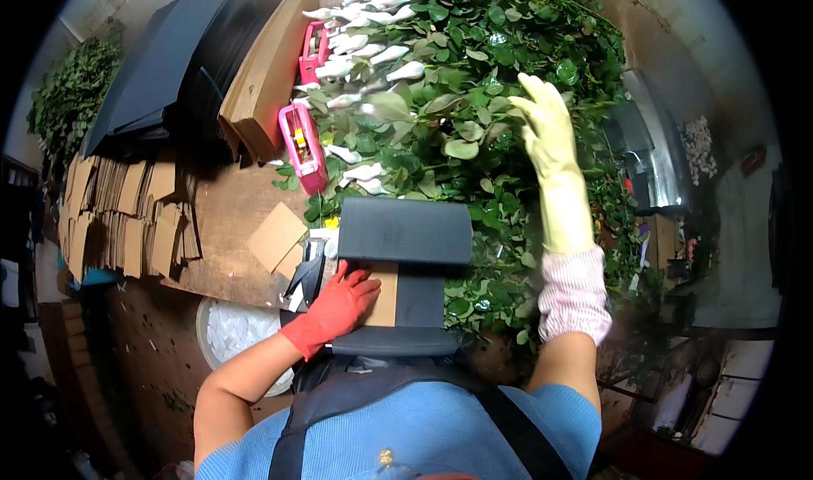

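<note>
Left hand [343, 302] lies flat on cardboard [386, 304]; right hand [549, 133], grip unclear, overhangs a leafy wooden tabletop [222, 234].

Pale, stained wall [690, 14] upper R; 2nd pale wall stretch [97, 2] upper L. Brn wooden desk [224, 234] L of ctr, surface worn. Floor [152, 344] lower L reddish-brn w/ scattered leaf bits. White panelled unit [737, 404] lower R, poss. a cabinet, too blurred to tell. Lt. bright mid-rm, dim at far L.
</note>
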Action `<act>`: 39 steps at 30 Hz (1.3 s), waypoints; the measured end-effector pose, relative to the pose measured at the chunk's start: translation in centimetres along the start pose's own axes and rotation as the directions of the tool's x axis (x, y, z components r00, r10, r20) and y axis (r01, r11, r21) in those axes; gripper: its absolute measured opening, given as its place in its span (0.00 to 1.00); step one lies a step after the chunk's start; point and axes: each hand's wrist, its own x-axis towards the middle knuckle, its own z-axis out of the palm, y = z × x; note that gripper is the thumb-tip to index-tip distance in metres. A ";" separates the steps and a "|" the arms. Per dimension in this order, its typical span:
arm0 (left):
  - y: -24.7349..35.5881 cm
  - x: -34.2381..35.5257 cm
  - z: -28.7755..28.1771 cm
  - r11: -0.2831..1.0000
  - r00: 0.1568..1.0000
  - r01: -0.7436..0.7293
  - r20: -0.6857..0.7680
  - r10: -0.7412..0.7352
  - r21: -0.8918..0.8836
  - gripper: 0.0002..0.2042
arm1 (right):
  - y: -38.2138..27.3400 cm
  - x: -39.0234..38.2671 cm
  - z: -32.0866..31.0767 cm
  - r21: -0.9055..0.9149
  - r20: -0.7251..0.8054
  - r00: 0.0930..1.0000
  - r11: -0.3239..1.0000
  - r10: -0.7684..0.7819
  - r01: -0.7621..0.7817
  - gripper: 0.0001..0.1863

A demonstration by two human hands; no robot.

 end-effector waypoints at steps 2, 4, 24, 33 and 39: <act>-0.1 0.1 0.0 1.000 0.999 -0.020 -0.037 0.020 -0.006 0.25 | -3.9 -0.9 -5.1 0.225 -0.021 0.981 0.955 -0.191 0.191 0.26; -0.5 0.1 -0.1 0.999 0.999 -0.035 0.011 0.035 0.003 0.22 | -8.1 -3.5 -9.7 0.249 0.144 0.953 0.942 -0.267 0.226 0.26; -1.6 -0.6 -0.1 0.948 0.997 -0.077 -0.031 0.070 -0.309 0.19 | -15.5 -20.7 -5.7 -0.041 0.952 0.275 0.947 0.134 -0.320 0.21; -1.2 -0.2 -0.3 0.925 0.995 0.084 0.083 -0.057 -0.370 0.19 | -18.7 -26.3 -5.4 -0.162 0.807 0.495 0.926 0.324 -0.341 0.21; -0.9 -0.2 -0.4 0.918 0.996 0.079 0.068 -0.056 -0.389 0.17 | -17.0 -29.4 -1.4 -0.133 0.827 0.360 0.772 0.432 -0.621 0.11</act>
